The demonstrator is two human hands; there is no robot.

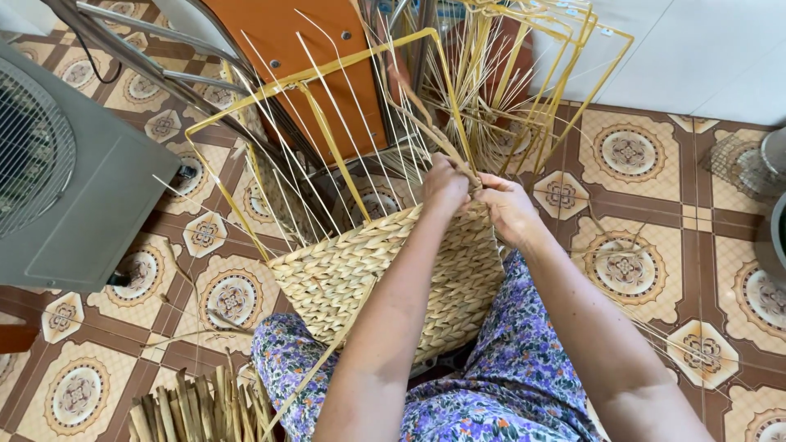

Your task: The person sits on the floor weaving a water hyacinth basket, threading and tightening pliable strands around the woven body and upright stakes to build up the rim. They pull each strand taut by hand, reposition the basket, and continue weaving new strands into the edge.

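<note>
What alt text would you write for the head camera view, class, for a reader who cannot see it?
A person's left hand and right hand meet at the top edge of a half-woven basket resting on their lap, pinching a straw strand. Bare upright stakes rise inside a yellow wire frame. A grey fan stands on the patterned tiled floor.

The patterned tile floor (pixel 655 237) carries a grey fan (pixel 65 172), dried reed strips (pixel 196 409) and yellow wire frames (pixel 532 74).

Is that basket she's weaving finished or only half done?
Half done: the basket is woven only partway, and bare stakes stand up inside the yellow frame.
</note>
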